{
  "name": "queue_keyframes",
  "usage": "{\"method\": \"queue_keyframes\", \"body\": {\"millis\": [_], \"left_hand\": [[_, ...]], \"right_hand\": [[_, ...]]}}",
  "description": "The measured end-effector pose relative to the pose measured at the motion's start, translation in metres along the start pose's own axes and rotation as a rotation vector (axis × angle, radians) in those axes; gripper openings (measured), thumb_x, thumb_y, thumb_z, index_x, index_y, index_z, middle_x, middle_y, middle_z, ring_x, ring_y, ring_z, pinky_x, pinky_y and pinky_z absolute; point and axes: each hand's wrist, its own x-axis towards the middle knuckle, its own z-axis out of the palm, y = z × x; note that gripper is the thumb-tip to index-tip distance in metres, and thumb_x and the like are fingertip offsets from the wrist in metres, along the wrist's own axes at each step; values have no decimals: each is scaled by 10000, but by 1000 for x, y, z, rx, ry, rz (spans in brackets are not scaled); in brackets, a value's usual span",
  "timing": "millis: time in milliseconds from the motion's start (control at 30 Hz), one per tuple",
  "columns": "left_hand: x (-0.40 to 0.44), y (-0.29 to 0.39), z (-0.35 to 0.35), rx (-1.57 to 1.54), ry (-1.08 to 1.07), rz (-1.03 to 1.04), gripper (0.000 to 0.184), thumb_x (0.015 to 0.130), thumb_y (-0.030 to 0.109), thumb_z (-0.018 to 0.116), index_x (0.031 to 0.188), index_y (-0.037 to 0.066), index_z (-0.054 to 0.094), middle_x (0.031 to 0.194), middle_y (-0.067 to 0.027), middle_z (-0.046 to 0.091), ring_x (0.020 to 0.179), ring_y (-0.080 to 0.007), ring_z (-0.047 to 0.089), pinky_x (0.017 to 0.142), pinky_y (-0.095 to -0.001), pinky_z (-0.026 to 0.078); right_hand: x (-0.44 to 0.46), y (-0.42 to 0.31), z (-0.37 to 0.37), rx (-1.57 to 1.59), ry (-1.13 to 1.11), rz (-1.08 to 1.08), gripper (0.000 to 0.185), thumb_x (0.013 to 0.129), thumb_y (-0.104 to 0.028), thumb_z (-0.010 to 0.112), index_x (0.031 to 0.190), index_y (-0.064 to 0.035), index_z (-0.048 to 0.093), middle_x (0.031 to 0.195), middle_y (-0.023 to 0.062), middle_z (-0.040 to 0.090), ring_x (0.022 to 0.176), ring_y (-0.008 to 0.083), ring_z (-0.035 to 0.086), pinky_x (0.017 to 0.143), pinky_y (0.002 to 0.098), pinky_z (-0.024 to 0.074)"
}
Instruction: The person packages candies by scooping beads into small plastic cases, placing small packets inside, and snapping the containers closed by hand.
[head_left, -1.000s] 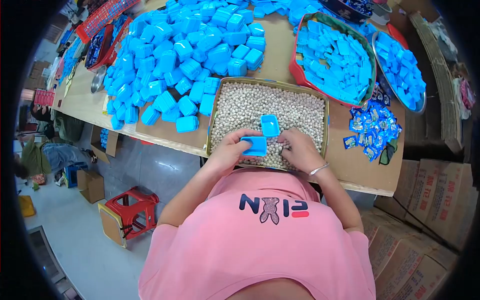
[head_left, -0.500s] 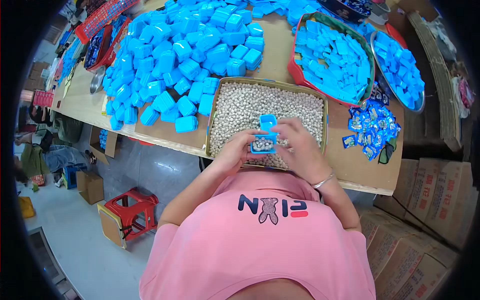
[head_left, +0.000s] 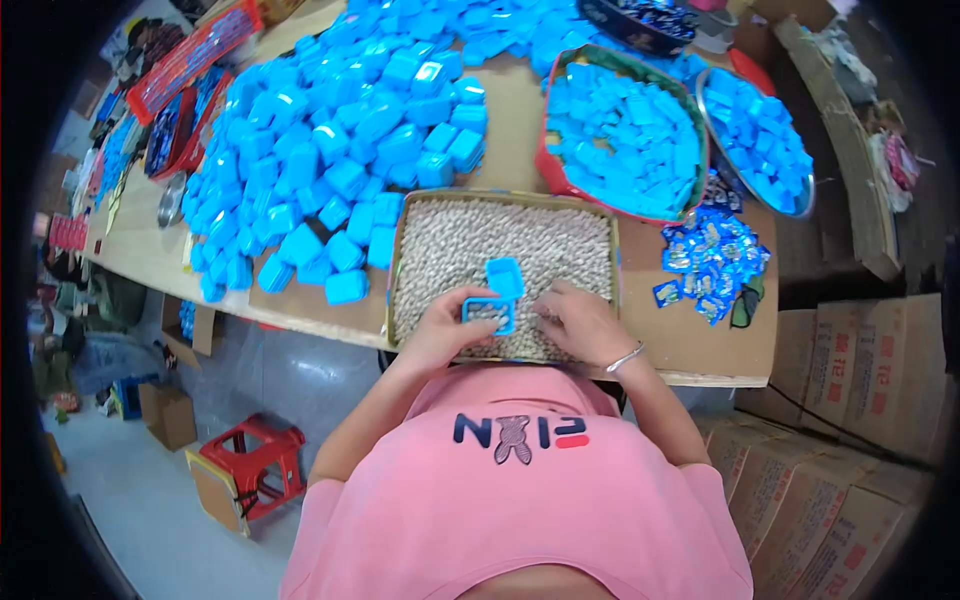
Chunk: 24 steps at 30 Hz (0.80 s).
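Note:
My left hand (head_left: 447, 328) is closed on the side of a small blue box (head_left: 500, 285), whose lid stands open. Pale round beads lie in the lower half of the box. Below and around it is a shallow rectangular tray (head_left: 398, 290) full of the same beads (head_left: 500, 225). My right hand (head_left: 575, 322), with a bracelet at the wrist, is down at the beads just right of the box. Its fingertips are bent into them, and what they hold, if anything, is hidden.
A large heap of blue boxes (head_left: 330, 150) lies beyond the tray to the left. Behind right are a red-rimmed tray (head_left: 552, 165) and a metal bowl (head_left: 808, 190) with blue pieces. Blue packets (head_left: 715, 255) lie at right. A red stool (head_left: 250, 455) stands on the floor.
Beads have come into the box since the first frame. My right hand has moved from over the box back down to the beads. The whole view has shifted a little.

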Motion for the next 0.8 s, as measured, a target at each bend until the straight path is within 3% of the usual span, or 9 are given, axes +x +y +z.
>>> {"method": "queue_keyframes", "body": {"millis": [67, 167, 233, 300, 567, 667, 733, 800], "left_hand": [[5, -6, -4, 218, 42, 97, 289, 841, -1, 617, 1126, 39, 593, 973, -93, 651, 795, -161, 649, 623, -208, 532], [12, -8, 0, 201, 79, 124, 240, 846, 17, 619, 1085, 40, 610, 891, -66, 639, 704, -120, 607, 577, -196, 508], [14, -8, -1, 178, 139, 146, 193, 852, 35, 621, 1044, 40, 628, 809, -39, 628, 613, -79, 566, 531, -184, 485], [15, -10, -5, 161, 121, 151, 217, 857, 29, 621, 1074, 40, 617, 857, -50, 642, 709, -108, 624, 522, -176, 481], [13, -2, 0, 30, 132, 136, 208, 868, 42, 620, 1076, 37, 615, 848, -47, 638, 696, -98, 614, 545, -180, 485], [9, 0, 2, 30, 140, 124, 208, 873, 42, 616, 1081, 43, 617, 872, -43, 636, 714, -93, 614, 571, -179, 490], [8, 1, 2, 35, 126, 96, 206, 878, 35, 610, 1083, 52, 620, 904, -32, 633, 739, -89, 615, 608, -182, 503], [8, 1, 2, -16, 95, 113, 210, 881, 30, 610, 1088, 62, 621, 924, -23, 630, 762, -84, 611, 646, -187, 513]], "right_hand": [[8, 9, -14, 152, 130, -12, 133, 735, -26, 624, 862, -61, 640, 819, 69, 594, 644, 245, 558, 611, 344, 456], [45, 45, -58, -14, 424, -3, 50, 742, -31, 642, 790, -41, 645, 755, 52, 615, 604, 215, 546, 604, 315, 454], [71, 75, -76, -163, 492, 146, 58, 741, -21, 648, 797, -35, 656, 755, 48, 624, 593, 194, 537, 601, 301, 455], [85, 81, -76, -133, 509, 103, 62, 741, -21, 649, 800, -36, 659, 757, 49, 627, 592, 193, 536, 599, 300, 455], [156, 43, -56, 96, 445, -120, 64, 747, -46, 654, 810, -38, 666, 777, 54, 644, 593, 211, 553, 590, 317, 460], [209, 31, -45, -18, 450, -180, 53, 757, -65, 634, 795, -40, 662, 764, 58, 616, 609, 248, 566, 587, 352, 464], [270, 48, -24, -496, 323, -158, 89, 765, -84, 613, 845, -67, 645, 862, 98, 591, 723, 297, 580, 610, 366, 470], [329, 60, -14, -621, 495, -248, 154, 764, -117, 611, 917, -105, 619, 988, 141, 560, 883, 338, 556, 686, 403, 472]]}}
